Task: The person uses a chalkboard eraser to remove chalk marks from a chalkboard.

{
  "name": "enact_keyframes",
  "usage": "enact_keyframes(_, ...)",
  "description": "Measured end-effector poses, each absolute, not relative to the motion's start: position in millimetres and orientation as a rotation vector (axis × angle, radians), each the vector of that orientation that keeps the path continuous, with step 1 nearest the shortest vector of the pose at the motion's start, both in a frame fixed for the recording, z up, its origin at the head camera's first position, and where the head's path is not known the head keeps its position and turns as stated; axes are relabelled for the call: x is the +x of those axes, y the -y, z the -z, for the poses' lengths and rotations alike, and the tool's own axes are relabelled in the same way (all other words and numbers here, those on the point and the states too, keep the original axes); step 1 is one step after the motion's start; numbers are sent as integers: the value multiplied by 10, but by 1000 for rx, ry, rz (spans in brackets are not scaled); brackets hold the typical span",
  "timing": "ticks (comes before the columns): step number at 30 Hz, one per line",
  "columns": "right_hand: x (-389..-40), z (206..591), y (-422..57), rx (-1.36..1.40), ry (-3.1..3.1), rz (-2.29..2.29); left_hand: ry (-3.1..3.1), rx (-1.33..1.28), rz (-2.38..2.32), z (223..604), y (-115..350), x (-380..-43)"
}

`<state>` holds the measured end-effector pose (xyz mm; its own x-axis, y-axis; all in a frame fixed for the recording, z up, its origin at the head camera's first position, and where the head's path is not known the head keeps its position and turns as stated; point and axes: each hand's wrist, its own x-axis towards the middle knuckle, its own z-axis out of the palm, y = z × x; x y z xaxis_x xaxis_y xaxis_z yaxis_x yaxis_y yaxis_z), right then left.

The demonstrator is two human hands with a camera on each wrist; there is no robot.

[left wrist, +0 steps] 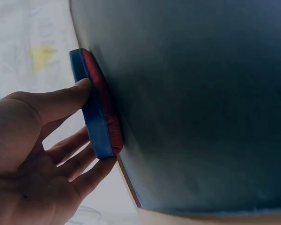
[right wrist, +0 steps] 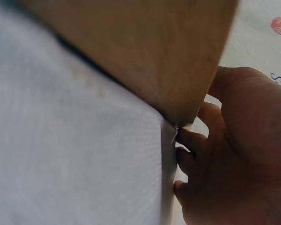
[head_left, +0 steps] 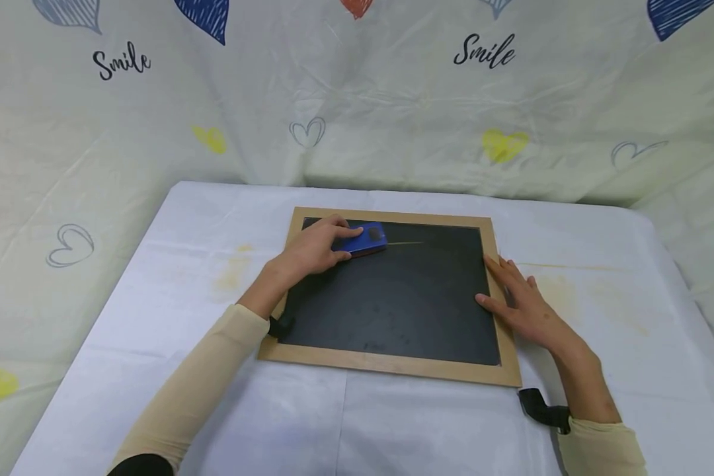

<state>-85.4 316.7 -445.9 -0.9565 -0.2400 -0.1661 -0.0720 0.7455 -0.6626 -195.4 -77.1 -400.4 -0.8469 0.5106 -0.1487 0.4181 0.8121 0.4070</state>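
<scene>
A blackboard (head_left: 387,297) in a light wooden frame lies on the table. Near its upper left, my left hand (head_left: 312,248) grips a blue board eraser (head_left: 370,239), thumb on one long side and fingers on the other. In the left wrist view the eraser's red felt pad (left wrist: 103,103) faces the board's dark surface. A thin yellowish line (head_left: 406,242) runs right from the eraser. My right hand (head_left: 526,304) rests at the frame's right side, thumb over the edge onto the board, fingers along the outer side. From the right wrist, the wooden frame (right wrist: 145,51) shows beside the fingers.
A white cloth (head_left: 172,277) with faint yellowish stains covers the table. Behind it hangs a pale curtain (head_left: 393,99) printed with hearts and the word Smile. Black straps (head_left: 544,410) sit at the wrists.
</scene>
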Motion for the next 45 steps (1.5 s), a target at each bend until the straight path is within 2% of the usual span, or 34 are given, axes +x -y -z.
enact_keyframes(45,-862,4474,-3168,-242,-2716,1021,-2707,804,-512,4048,-8,-2034)
